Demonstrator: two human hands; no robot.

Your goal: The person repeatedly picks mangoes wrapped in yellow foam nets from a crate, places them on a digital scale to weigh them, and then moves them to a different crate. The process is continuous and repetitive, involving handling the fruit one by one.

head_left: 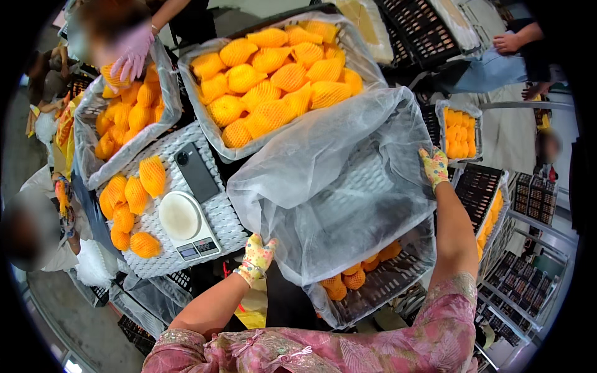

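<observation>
A translucent plastic liner is spread in front of me over a dark crate, with white padding showing through it. My left hand, in a flowered glove, is closed on the liner's near left edge. At the far right edge my right hand, gloved alike, grips the liner by the crate's rim; its fingers are partly hidden. Below the liner, a lower black crate holds several orange net-wrapped fruits. To the left of the liner, a white kitchen scale rests on white padding beside a dark phone.
Loose net-wrapped fruits lie left of the scale. A full lined crate of fruits stands ahead. Another lined crate stands far left, where another person's pink-gloved hand reaches in. A smaller crate and metal racks stand at right.
</observation>
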